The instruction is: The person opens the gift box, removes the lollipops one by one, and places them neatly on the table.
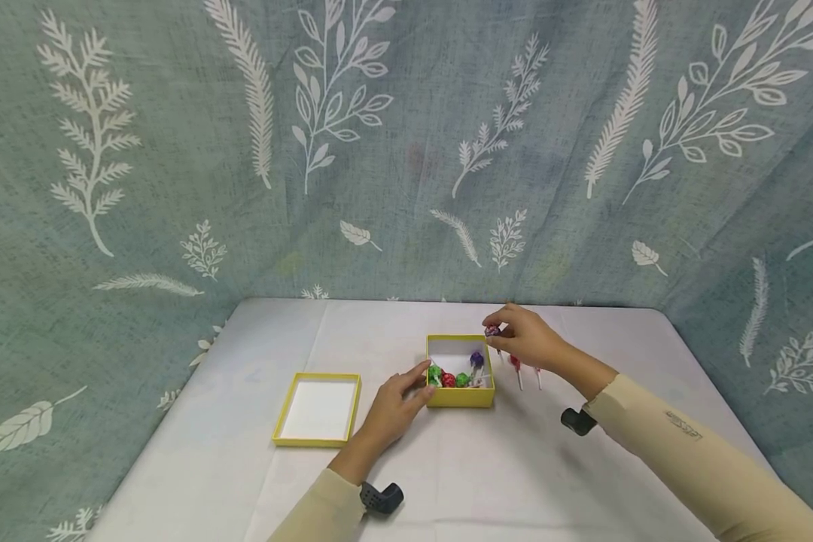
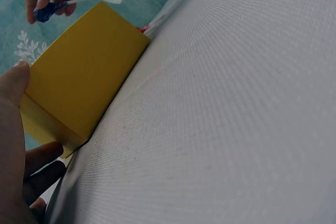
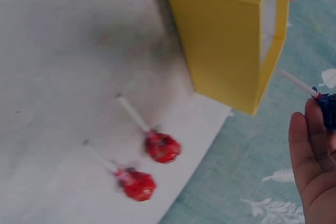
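In the head view, a yellow box (image 1: 459, 401) without its lid holds several wrapped lollipops: green (image 1: 462, 380), red (image 1: 449, 380) and purple (image 1: 476, 359). My left hand (image 1: 394, 406) grips its near left corner, thumb at the front and fingers along the left side. Just beyond the right rim, my right hand (image 1: 527, 336) pinches a lollipop in a dark blue wrapper (image 1: 491, 330) by its head. Its white stick (image 3: 297, 82) points toward the box in the right wrist view. On the table beneath the right hand lie two red lollipops (image 3: 163, 148).
A yellow-rimmed lid (image 1: 317, 409) with a white inside lies left of the box. White cloth covers the table (image 1: 474, 474). Behind its far edge hangs a blue-green curtain (image 1: 393, 165) with white leaf prints.
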`<state>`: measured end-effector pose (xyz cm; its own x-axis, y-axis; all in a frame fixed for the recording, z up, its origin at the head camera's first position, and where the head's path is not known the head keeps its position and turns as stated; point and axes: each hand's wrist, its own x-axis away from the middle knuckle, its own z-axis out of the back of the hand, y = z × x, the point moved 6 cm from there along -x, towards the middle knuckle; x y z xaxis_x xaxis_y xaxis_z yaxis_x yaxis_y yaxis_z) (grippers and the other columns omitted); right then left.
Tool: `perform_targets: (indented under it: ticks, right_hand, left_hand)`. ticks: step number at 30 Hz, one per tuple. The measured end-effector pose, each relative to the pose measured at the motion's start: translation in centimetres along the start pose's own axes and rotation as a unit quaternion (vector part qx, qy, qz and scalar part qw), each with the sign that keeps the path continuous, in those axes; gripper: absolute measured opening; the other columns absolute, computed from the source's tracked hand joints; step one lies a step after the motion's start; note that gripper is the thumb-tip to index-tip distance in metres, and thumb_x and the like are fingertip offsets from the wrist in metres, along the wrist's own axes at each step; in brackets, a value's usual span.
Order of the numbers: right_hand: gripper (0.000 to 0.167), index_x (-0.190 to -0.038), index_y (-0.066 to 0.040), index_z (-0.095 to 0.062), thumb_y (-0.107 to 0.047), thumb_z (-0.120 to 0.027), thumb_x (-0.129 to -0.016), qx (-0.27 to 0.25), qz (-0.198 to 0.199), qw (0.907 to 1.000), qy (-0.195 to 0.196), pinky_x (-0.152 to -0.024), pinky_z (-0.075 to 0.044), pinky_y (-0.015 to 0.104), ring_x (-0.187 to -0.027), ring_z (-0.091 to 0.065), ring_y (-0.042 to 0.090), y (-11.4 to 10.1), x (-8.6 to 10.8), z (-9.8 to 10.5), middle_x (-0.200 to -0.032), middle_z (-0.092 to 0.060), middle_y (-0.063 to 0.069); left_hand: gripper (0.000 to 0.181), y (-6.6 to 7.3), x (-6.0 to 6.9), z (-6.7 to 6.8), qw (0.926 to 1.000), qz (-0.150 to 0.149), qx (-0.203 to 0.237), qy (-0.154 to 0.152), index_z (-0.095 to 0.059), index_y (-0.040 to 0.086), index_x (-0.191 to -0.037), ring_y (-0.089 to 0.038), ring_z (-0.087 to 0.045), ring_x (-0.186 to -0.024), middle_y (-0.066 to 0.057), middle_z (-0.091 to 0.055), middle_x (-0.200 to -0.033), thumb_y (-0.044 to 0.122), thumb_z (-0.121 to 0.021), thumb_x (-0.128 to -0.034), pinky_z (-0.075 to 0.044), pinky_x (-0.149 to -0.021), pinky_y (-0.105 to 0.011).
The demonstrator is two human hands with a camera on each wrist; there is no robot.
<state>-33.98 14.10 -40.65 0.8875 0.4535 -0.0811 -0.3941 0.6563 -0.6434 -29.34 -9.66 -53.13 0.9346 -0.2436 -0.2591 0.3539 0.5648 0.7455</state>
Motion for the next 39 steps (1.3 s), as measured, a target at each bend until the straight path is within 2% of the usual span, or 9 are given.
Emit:
perform_targets:
  ticks: [6, 11, 14, 18, 22, 27, 33, 39]
  right_hand:
    - [0.029, -0.121, -0.006, -0.064, -0.015, -0.067, -0.093, -0.015, -0.024, 0.9996, -0.002, -0.069, -0.055, 0.03, -0.089, -0.065, 0.016, 2.1, 1.4, -0.2, -0.114, -0.057, 0.007]
    - [0.028, -0.119, -0.006, -0.064, -0.015, -0.067, -0.093, -0.035, -0.057, 0.9977, 0.007, -0.067, -0.054, 0.031, -0.087, -0.065, 0.016, 4.0, 2.5, -0.3, -0.111, -0.057, 0.007]
    - [0.028, -0.119, -0.004, -0.065, -0.015, -0.067, -0.093, -0.044, -0.074, 0.9962, 0.011, -0.07, -0.054, 0.033, -0.09, -0.065, 0.019, 5.1, 3.2, -0.4, -0.111, -0.058, 0.007]
    - [0.031, -0.119, -0.002, -0.065, -0.015, -0.069, -0.091, -0.038, -0.09, 0.9951, 0.017, -0.075, -0.055, 0.034, -0.096, -0.064, 0.023, 6.6, 4.1, -0.7, -0.113, -0.059, 0.009]
    - [0.033, -0.122, -0.002, -0.063, -0.016, -0.068, -0.092, -0.036, -0.117, 0.9922, 0.025, -0.071, -0.055, 0.034, -0.093, -0.063, 0.023, 7.9, 4.7, -0.7, -0.116, -0.058, 0.01]
    - [0.032, -0.121, -0.004, -0.063, -0.016, -0.068, -0.092, -0.05, -0.135, 0.9888, 0.04, -0.069, -0.054, 0.034, -0.089, -0.064, 0.02, 9.0, 5.3, -0.4, -0.116, -0.058, 0.011]
    - [0.032, -0.121, -0.006, -0.064, -0.018, -0.069, -0.092, -0.055, -0.15, 0.9857, 0.055, -0.076, -0.057, 0.036, -0.099, -0.063, 0.026, 9.8, 5.9, -0.1, -0.122, -0.057, 0.013]
    - [0.038, -0.126, -0.003, -0.061, -0.02, -0.068, -0.093, -0.063, -0.169, 0.9817, 0.061, -0.079, -0.057, 0.039, -0.103, -0.063, 0.028, 11.0, 6.2, 0.1, -0.126, -0.057, 0.017]
  left_hand:
    - [0.061, 0.0, 0.0, 0.0, 1.0, -0.004, 0.004, 0.002, -0.047, 0.028, -0.145, -0.023, -0.051, -0.126, 0.004, -0.065, -0.123, 0.06, -0.051, -0.0936, -0.02, -0.116, -0.045]
    - [0.06, 0.1, 0.0, 0.0, 1.0, -0.002, 0.007, 0.0, -0.047, 0.028, -0.146, -0.022, -0.05, -0.127, 0.004, -0.064, -0.124, 0.059, -0.051, -0.0939, -0.02, -0.116, -0.045]
    - [0.061, 0.2, 0.0, 0.0, 1.0, -0.006, 0.007, 0.001, -0.047, 0.027, -0.146, -0.02, -0.049, -0.127, 0.005, -0.065, -0.124, 0.059, -0.051, -0.0941, -0.02, -0.116, -0.044]
    - [0.06, 0.4, 0.0, 0.1, 0.9998, -0.015, 0.009, 0.003, -0.048, 0.024, -0.145, -0.02, -0.05, -0.127, 0.004, -0.065, -0.123, 0.056, -0.052, -0.0946, -0.021, -0.116, -0.046]
    - [0.06, 0.4, 0.0, 0.2, 0.9999, -0.013, 0.009, 0.002, -0.048, 0.024, -0.145, -0.02, -0.05, -0.127, 0.004, -0.065, -0.123, 0.056, -0.053, -0.0946, -0.021, -0.116, -0.046]
    - [0.061, 0.4, 0.1, 0.2, 0.9999, -0.008, 0.008, 0.002, -0.048, 0.025, -0.146, -0.021, -0.05, -0.127, 0.003, -0.065, -0.123, 0.058, -0.052, -0.0941, -0.021, -0.116, -0.046]
    - [0.061, 0.3, 0.1, 0.1, 0.9999, -0.011, 0.01, 0.003, -0.048, 0.024, -0.145, -0.023, -0.05, -0.126, 0.002, -0.066, -0.122, 0.058, -0.052, -0.0938, -0.021, -0.116, -0.047]
    - [0.06, 0.4, 0.1, 0.2, 1.0, -0.007, 0.007, 0.003, -0.048, 0.027, -0.146, -0.023, -0.05, -0.127, 0.003, -0.065, -0.123, 0.057, -0.053, -0.0941, -0.021, -0.116, -0.047]
